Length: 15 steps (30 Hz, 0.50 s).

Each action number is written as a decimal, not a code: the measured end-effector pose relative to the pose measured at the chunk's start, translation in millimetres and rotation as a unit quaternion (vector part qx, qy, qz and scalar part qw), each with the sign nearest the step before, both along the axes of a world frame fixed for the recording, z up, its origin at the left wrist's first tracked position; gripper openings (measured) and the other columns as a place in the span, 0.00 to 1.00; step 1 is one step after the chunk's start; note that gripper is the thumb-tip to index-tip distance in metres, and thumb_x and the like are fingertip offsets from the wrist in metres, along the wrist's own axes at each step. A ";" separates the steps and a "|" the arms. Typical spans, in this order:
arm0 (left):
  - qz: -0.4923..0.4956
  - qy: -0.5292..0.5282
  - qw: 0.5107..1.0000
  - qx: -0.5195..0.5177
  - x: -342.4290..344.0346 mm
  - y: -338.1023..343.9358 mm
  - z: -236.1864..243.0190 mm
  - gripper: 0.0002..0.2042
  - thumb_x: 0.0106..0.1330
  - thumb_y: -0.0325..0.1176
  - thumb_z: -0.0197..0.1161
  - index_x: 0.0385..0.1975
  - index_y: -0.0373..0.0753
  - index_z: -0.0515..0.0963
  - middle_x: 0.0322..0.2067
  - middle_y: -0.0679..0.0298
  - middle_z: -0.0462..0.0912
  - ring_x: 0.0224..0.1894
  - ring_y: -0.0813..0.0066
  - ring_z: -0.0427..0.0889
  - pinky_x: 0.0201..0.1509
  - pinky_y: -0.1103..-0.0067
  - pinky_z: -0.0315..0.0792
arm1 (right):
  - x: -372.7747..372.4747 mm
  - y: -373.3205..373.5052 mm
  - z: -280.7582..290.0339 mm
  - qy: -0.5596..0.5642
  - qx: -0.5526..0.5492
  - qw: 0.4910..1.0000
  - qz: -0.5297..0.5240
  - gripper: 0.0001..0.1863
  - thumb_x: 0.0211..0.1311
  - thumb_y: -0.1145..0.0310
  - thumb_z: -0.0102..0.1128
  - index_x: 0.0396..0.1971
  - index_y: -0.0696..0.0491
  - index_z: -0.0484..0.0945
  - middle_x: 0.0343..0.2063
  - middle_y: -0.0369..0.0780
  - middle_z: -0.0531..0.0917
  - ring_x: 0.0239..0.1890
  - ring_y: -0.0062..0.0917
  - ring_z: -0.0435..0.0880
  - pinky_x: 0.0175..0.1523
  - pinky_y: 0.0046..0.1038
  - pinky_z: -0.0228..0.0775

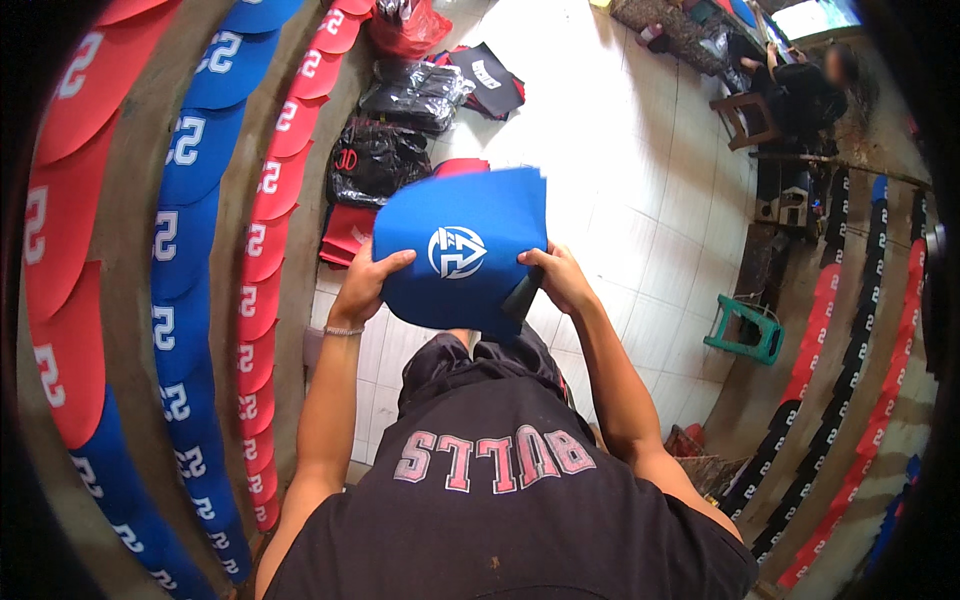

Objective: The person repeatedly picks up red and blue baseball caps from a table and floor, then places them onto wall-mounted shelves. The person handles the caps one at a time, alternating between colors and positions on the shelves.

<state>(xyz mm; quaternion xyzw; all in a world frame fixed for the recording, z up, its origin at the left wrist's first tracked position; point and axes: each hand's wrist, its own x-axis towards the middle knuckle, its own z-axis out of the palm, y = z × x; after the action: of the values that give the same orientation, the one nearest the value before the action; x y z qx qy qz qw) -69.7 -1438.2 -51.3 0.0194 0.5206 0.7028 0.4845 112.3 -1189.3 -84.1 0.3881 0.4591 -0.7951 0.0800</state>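
In front of my body I hold a blue fabric panel (460, 212) with a rounded left side and a white circular emblem (456, 252). It looks like flexible sheet cloth, and its far right corner shows more than one edge, so it may be layered. My left hand (368, 282) grips its left side, thumb on top. My right hand (562, 278) pinches the right edge, where a dark underside or flap (520, 298) shows. The fingers beneath the panel are hidden.
Rows of red panels (65, 210) and blue panels (190, 250) with white prints line the left side. Plastic-wrapped black bundles (410, 95) lie on the tiled floor ahead. A green stool (745, 328) stands right; a seated person (810, 95) is at far right.
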 end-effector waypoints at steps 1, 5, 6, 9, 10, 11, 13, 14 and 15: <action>-0.006 -0.024 1.000 -0.010 -1.9 3.2 -14.0 0.24 0.61 0.26 0.64 0.56 0.31 0.66 0.49 0.57 0.78 0.49 0.69 0.79 0.55 0.73 0.74 | 0.6 -3.2 -6.5 -0.003 -0.031 0.999 -0.020 0.14 0.56 0.72 0.60 0.42 0.59 0.74 0.36 0.38 0.79 0.39 0.22 0.79 0.47 0.24 0.71; -0.025 -0.098 0.994 -0.049 10.6 2.5 -78.9 0.23 0.62 0.24 0.63 0.56 0.31 0.66 0.49 0.56 0.77 0.48 0.68 0.79 0.53 0.72 0.77 | 20.8 -16.2 -37.7 -0.052 -0.111 0.992 -0.042 0.12 0.55 0.72 0.61 0.40 0.58 0.75 0.34 0.37 0.80 0.36 0.21 0.79 0.45 0.23 0.71; -0.021 -0.098 0.993 -0.069 18.0 0.5 -98.1 0.23 0.61 0.23 0.63 0.56 0.31 0.66 0.49 0.56 0.77 0.48 0.68 0.79 0.53 0.72 0.77 | 35.2 -20.1 -69.7 -0.060 -0.111 0.992 -0.016 0.21 0.55 0.73 0.62 0.49 0.61 0.72 0.39 0.41 0.81 0.40 0.25 0.81 0.48 0.27 0.76; -0.039 -0.129 0.981 -0.136 37.1 -7.6 -146.6 0.23 0.60 0.21 0.63 0.56 0.31 0.66 0.49 0.57 0.77 0.49 0.68 0.79 0.53 0.72 0.77 | 64.3 -38.2 -136.7 -0.104 -0.120 0.986 0.055 0.22 0.52 0.74 0.64 0.49 0.59 0.73 0.41 0.42 0.81 0.41 0.26 0.81 0.50 0.28 0.75; -0.047 -0.124 0.979 -0.154 42.0 -9.1 -153.5 0.23 0.60 0.21 0.63 0.56 0.31 0.66 0.48 0.57 0.77 0.48 0.69 0.79 0.53 0.73 0.77 | 68.2 -38.1 -147.9 -0.130 -0.166 0.977 0.043 0.22 0.53 0.74 0.64 0.49 0.59 0.73 0.41 0.42 0.81 0.42 0.26 0.80 0.51 0.29 0.74; -0.055 -0.121 0.976 -0.174 47.5 -12.7 -157.9 0.23 0.60 0.21 0.63 0.55 0.31 0.66 0.48 0.57 0.77 0.48 0.69 0.79 0.53 0.73 0.77 | 74.4 -42.4 -150.7 -0.157 -0.212 0.964 0.029 0.22 0.53 0.74 0.64 0.50 0.58 0.73 0.42 0.42 0.81 0.43 0.26 0.80 0.52 0.29 0.73; -0.075 -0.132 0.968 -0.198 48.7 -18.1 -168.9 0.23 0.59 0.21 0.64 0.55 0.31 0.66 0.48 0.57 0.77 0.48 0.69 0.79 0.53 0.74 0.77 | 82.0 -51.5 -157.4 -0.206 -0.241 0.948 0.024 0.23 0.53 0.75 0.63 0.51 0.58 0.74 0.43 0.41 0.80 0.45 0.27 0.79 0.53 0.30 0.72; -0.083 -0.137 0.964 -0.210 46.5 -17.0 -171.5 0.23 0.59 0.22 0.64 0.55 0.31 0.67 0.48 0.57 0.76 0.48 0.69 0.79 0.53 0.74 0.76 | 78.2 -52.6 -157.2 -0.225 -0.220 0.949 0.033 0.23 0.53 0.76 0.63 0.51 0.58 0.74 0.44 0.41 0.80 0.45 0.27 0.79 0.54 0.30 0.71; -0.090 -0.141 0.961 -0.220 42.5 -14.0 -174.0 0.23 0.59 0.22 0.64 0.55 0.32 0.67 0.48 0.57 0.76 0.47 0.70 0.79 0.53 0.74 0.76 | 73.5 -49.7 -155.9 -0.242 -0.195 0.949 0.043 0.23 0.53 0.76 0.63 0.52 0.58 0.73 0.44 0.40 0.80 0.46 0.27 0.78 0.55 0.31 0.71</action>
<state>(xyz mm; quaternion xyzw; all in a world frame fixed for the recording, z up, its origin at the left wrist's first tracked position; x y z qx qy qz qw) -27.2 -1452.2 -225.3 -0.1401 0.5846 0.5203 0.6066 185.7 -1239.0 -240.0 0.5253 0.2779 -0.7473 0.2973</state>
